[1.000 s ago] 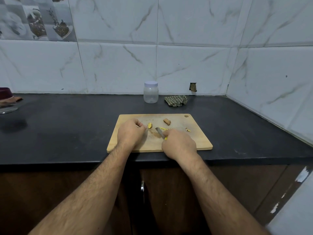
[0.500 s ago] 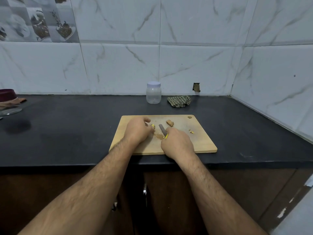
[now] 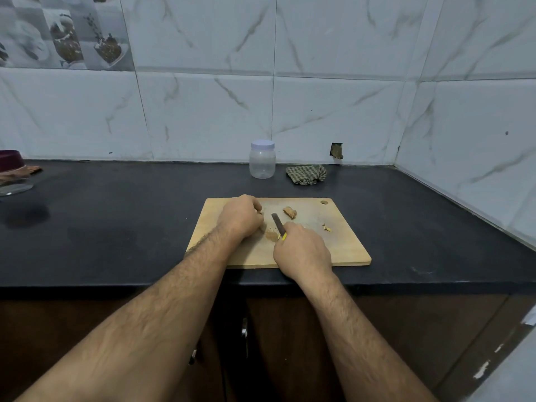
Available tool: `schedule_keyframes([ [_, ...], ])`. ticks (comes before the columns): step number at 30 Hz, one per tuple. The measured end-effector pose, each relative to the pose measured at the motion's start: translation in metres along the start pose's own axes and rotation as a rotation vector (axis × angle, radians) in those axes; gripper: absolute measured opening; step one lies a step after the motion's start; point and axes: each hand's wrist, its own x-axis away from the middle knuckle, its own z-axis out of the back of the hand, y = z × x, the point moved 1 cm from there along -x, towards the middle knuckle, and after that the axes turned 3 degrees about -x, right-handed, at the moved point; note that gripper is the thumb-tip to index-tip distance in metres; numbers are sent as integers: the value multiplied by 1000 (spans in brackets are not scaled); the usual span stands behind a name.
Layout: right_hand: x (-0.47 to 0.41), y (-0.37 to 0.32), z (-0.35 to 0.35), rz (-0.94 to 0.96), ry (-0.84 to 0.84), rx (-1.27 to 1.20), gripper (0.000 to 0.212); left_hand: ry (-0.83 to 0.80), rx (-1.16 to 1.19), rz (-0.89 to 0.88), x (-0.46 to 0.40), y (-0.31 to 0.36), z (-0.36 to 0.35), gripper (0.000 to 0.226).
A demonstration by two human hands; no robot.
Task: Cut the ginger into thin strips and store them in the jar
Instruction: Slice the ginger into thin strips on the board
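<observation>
A wooden cutting board (image 3: 342,248) lies at the front edge of the black counter. My right hand (image 3: 303,250) grips a small knife (image 3: 278,224) with a yellow handle, its blade pointing up and left. My left hand (image 3: 242,217) rests curled on the board's left half, fingertips pinching a ginger piece that is mostly hidden. A pile of cut ginger (image 3: 271,235) lies between the hands. Another ginger chunk (image 3: 290,212) sits further back, and small scraps (image 3: 327,227) lie to the right. The clear jar (image 3: 262,159) with a white lid stands closed behind the board.
A crumpled checked cloth (image 3: 306,174) lies right of the jar by the tiled wall. A maroon bowl (image 3: 10,161) and a glass lid (image 3: 14,187) sit at the far left. The counter (image 3: 116,216) meets a side wall at the right.
The yellow ginger slice near my left fingertips is now covered by that hand. The knife blade has shifted slightly left toward the cut pile. The camera view has drifted.
</observation>
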Motion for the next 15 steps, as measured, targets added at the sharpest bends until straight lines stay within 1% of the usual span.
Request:
schedule_keyframes([
  [5, 1, 0, 1, -4, -1, -10, 31, 14, 156, 75, 2, -5, 1, 24],
  [8, 3, 0, 3, -7, -10, -12, 30, -25, 277, 97, 6, -7, 4, 9],
  [9, 3, -1, 3, -9, -20, -16, 28, -50, 318, 104, 8, -6, 6, 5],
  [13, 3, -3, 9, -14, -95, -63, 28, -243, 505, 128, 17, 1, 10, 12],
  [15, 6, -2, 14, -40, -138, -132, 31, -343, 494, 127, 23, 7, 12, 12],
])
